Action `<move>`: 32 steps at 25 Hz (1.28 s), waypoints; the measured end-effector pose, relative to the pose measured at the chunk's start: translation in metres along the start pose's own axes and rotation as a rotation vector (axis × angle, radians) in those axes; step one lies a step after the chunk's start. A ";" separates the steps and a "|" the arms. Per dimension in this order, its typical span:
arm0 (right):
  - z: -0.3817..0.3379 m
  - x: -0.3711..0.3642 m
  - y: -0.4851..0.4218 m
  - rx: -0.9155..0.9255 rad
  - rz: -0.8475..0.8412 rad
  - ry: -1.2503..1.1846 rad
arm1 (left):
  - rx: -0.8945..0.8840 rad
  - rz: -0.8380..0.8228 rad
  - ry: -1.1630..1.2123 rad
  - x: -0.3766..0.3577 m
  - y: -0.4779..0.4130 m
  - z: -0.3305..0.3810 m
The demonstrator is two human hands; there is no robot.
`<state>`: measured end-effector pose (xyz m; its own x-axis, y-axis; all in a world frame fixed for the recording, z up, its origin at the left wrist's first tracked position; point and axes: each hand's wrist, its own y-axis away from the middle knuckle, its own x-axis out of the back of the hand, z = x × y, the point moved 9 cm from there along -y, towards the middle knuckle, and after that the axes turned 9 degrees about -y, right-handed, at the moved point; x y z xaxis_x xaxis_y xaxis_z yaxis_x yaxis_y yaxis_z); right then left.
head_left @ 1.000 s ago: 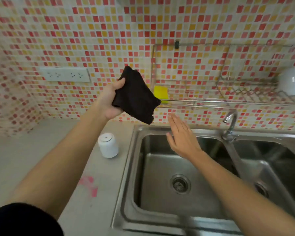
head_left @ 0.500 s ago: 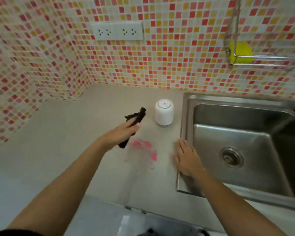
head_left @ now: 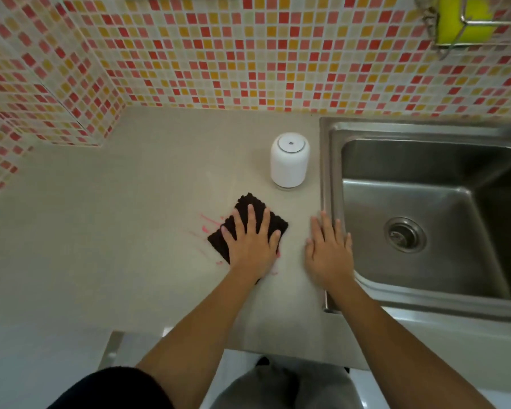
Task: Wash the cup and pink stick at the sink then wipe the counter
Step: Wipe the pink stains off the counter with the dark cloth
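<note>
- nearest, at the counter's front edge, both forearms reach in over it from below the frame; a dark sleeve shows on the left arm.
- the left hand lies palm down with fingers straight and spread, pressing a black cloth flat onto the counter, a little in from the front edge and left of the sink.
- the right hand rests flat too, fingers straight and close together, holding nothing; it sits just beside the sink's left rim, apparently as a brace.
- a pink smear streaks the counter at the cloth's left side, with small pink spots by the wrist.
- the step in hand looks like the last one: wiping the counter.
- the next move calls for firm downward pressure and a sweep leftward over the streaks, then back over the spots by the wrist.
- farther back, the white cup stands near the sink's left rim, apart from the cloth; it seems to be mouth down.
- the pink stick is not in view.
- on the tiled wall, a yellow sponge sits in a wire rack.
</note>
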<state>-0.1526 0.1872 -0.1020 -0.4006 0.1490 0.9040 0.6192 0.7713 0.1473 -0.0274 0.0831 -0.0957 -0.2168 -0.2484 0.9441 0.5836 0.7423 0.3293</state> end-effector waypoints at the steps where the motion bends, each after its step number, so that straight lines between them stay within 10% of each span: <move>1: 0.000 -0.001 0.001 -0.011 0.019 -0.014 | -0.062 0.053 -0.003 0.002 0.010 -0.002; 5: -0.002 0.001 0.001 -0.007 0.060 -0.039 | -0.221 0.188 0.023 -0.015 0.054 -0.043; 10: -0.001 0.002 0.001 -0.012 0.062 -0.045 | 0.093 0.185 0.151 0.013 -0.006 -0.042; 15: 0.001 -0.001 -0.001 0.012 0.026 -0.075 | -0.413 0.262 -0.069 -0.019 0.077 -0.020; 21: 0.002 0.001 -0.001 0.006 0.018 -0.182 | -0.071 0.240 0.136 0.015 0.003 -0.022; 26: 0.006 0.002 0.000 -0.005 0.013 -0.278 | -0.518 0.281 -0.093 -0.029 0.118 0.002; 32: 0.005 0.004 0.000 -0.005 0.035 -0.311 | -0.091 0.298 -0.052 -0.008 0.045 -0.021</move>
<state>-0.1576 0.1910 -0.1003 -0.5660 0.3583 0.7425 0.6393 0.7594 0.1209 0.0166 0.1056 -0.0879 -0.0645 0.0054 0.9979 0.6948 0.7180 0.0410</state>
